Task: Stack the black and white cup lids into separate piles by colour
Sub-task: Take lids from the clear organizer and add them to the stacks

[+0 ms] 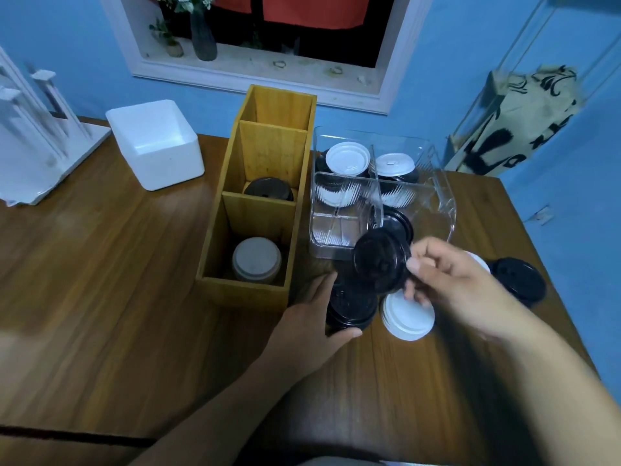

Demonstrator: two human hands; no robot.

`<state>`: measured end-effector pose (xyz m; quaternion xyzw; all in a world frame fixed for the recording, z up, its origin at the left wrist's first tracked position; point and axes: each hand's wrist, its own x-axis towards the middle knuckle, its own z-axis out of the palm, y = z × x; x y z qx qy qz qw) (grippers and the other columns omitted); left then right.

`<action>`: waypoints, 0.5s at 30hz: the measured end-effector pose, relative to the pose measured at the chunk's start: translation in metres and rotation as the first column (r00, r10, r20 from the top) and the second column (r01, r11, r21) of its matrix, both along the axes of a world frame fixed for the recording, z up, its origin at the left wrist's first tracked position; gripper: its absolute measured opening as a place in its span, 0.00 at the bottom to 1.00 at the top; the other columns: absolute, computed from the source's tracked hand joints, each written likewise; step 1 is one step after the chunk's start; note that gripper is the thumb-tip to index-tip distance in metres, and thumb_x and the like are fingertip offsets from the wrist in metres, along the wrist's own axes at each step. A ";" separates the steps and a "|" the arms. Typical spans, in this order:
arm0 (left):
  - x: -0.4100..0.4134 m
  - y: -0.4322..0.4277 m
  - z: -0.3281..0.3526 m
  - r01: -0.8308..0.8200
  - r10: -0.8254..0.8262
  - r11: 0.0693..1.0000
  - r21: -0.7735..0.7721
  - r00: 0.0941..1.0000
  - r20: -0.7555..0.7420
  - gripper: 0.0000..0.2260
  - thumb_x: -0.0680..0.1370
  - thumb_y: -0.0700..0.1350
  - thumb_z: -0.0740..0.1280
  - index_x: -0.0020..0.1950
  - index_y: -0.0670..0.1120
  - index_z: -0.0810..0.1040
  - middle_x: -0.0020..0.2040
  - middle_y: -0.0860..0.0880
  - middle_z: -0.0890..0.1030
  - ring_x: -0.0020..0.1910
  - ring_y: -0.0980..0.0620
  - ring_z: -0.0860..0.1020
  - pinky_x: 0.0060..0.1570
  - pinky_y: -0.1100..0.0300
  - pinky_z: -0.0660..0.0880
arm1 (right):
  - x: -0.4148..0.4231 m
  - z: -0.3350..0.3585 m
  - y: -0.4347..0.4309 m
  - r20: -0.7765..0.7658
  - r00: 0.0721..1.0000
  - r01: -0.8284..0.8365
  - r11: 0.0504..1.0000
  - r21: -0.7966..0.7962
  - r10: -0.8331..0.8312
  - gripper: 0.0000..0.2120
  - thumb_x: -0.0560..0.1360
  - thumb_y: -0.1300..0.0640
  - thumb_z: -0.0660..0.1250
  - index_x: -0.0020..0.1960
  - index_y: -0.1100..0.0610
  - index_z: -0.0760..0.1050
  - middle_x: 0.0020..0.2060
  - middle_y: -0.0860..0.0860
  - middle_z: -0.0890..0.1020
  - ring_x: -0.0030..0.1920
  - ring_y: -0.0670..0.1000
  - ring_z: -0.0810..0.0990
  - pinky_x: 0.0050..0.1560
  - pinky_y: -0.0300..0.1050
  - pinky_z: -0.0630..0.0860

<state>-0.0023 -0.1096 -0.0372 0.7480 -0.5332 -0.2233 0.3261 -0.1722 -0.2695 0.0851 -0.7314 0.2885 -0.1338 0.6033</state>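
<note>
Black lid [379,260], pinched at its rim by your right hand [450,280], sits just above the black pile [351,309] that your left hand [309,317] clasps. Next, seat it squarely.

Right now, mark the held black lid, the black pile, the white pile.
held black lid [378,264]: head view, centre of the disc.
black pile [353,308]: head view, top lid's face.
white pile [408,317]: head view, top lid's centre.
</note>
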 end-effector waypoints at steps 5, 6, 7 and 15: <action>0.002 -0.001 -0.002 0.006 -0.006 1.000 -0.001 0.999 0.032 0.44 0.76 0.59 0.73 0.83 0.52 0.49 0.83 0.53 0.56 0.77 0.56 0.62 0.71 0.68 0.56 | -0.059 -0.063 0.044 -0.008 0.980 0.179 0.869 0.460 -0.198 0.17 0.72 0.48 0.73 0.48 0.62 0.75 0.33 0.60 0.73 0.32 0.54 0.73 0.28 0.40 0.68; 0.002 0.000 -0.002 0.002 -0.002 1.000 0.005 0.999 0.032 0.44 0.76 0.58 0.73 0.83 0.51 0.50 0.83 0.53 0.56 0.77 0.56 0.62 0.72 0.67 0.56 | -0.065 -0.070 0.049 -0.023 0.977 0.195 0.850 0.490 -0.211 0.15 0.73 0.50 0.73 0.48 0.61 0.76 0.33 0.60 0.74 0.32 0.54 0.73 0.28 0.39 0.68; 0.002 0.000 -0.002 -0.002 0.001 1.000 0.007 0.999 0.034 0.44 0.76 0.59 0.73 0.83 0.51 0.50 0.82 0.53 0.56 0.77 0.56 0.61 0.72 0.67 0.56 | -0.070 -0.076 0.055 -0.039 0.974 0.211 0.836 0.507 -0.223 0.12 0.76 0.52 0.72 0.48 0.61 0.77 0.33 0.60 0.74 0.32 0.53 0.73 0.27 0.39 0.69; 0.001 -0.001 -0.002 -0.002 0.002 1.000 0.004 0.997 0.073 0.46 0.74 0.63 0.73 0.83 0.50 0.52 0.82 0.52 0.59 0.78 0.54 0.60 0.71 0.66 0.56 | -0.079 -0.085 0.086 -0.288 0.873 0.385 0.919 -0.085 -0.393 0.05 0.81 0.57 0.64 0.49 0.55 0.79 0.37 0.55 0.82 0.30 0.53 0.82 0.33 0.52 0.79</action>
